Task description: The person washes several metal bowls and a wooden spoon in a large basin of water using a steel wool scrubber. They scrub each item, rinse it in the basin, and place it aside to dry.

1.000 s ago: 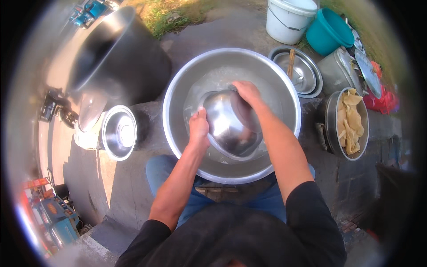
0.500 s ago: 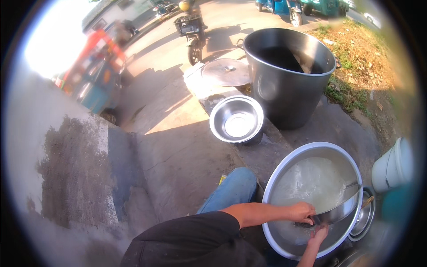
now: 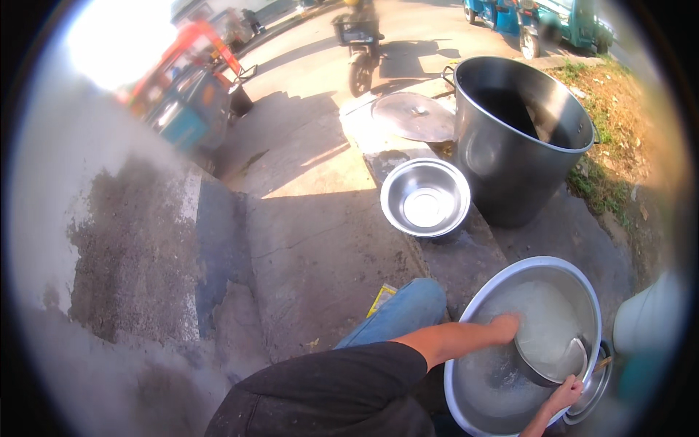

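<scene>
A wide metal basin (image 3: 466, 393) of cloudy water sits before me at the lower right. Inside it a smaller metal bowl (image 3: 575, 358) lies partly under the water, tilted. My right hand (image 3: 566, 393) grips this bowl's near rim, thumb and fingers closed on it. My left hand (image 3: 504, 328) reaches into the water near the bowl's left side; the cloudy water hides its fingers, so I cannot tell what they touch.
Beyond the basin stand a shiny metal bowl (image 3: 426, 198) and a tall, dark metal pot (image 3: 502, 167), with a round lid (image 3: 413, 116) lying beside it. A pale bucket (image 3: 644, 320) is at the right. An electric scooter (image 3: 358, 51) and three-wheelers (image 3: 535, 25) stand farther off.
My left hand has let go of the bowl and gone under the water. My right hand has shifted right along with the bowl, which now sits lower in the water. The view has turned somewhat left.
</scene>
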The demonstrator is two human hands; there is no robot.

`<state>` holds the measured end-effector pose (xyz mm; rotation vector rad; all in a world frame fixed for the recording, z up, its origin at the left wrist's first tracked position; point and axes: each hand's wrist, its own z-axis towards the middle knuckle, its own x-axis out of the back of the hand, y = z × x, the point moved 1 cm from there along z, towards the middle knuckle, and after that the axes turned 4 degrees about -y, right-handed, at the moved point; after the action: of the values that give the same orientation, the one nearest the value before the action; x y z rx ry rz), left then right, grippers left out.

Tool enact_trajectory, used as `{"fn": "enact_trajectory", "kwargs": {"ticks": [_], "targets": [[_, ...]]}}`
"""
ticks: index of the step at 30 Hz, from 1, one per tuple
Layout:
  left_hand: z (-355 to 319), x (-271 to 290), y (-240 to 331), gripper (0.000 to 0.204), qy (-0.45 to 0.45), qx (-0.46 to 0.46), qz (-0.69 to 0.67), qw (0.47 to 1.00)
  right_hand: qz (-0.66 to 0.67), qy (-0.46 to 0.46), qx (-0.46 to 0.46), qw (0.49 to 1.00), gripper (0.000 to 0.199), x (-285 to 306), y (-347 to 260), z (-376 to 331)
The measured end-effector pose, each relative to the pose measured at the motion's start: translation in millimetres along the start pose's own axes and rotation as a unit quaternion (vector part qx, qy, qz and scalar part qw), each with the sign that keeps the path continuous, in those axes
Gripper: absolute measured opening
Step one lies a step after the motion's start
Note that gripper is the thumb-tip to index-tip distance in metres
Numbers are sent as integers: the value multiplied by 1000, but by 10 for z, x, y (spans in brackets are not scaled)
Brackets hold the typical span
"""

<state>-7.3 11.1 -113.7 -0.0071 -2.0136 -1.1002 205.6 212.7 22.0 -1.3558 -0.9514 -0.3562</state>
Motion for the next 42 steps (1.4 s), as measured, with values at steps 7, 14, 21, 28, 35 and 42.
{"fn": "enact_trajectory", "kwargs": {"ticks": [7,14,21,28,35,42], "targets": [[-183,282,346,46,-8,339,-553,761,127,201,52,970,41,-1169,511,-742],[-116,25,114,51,-55,337,-458,821,230,12,-264,937,44,-1593,320,-758],[-182,337,556,74,23,101,-342,934,194,-137,-430,871,31,-1333,187,-589],[-482,840,1086,79,74,-142,-129,979,397,-149,-367,828,15,-1662,508,-652],[-757,849,1269,64,86,-423,-102,896,636,-264,-504,521,17,-1491,249,-1289],[-937,862,1114,62,87,-342,-86,932,709,-396,-396,429,26,-1130,-599,-1471]]}}
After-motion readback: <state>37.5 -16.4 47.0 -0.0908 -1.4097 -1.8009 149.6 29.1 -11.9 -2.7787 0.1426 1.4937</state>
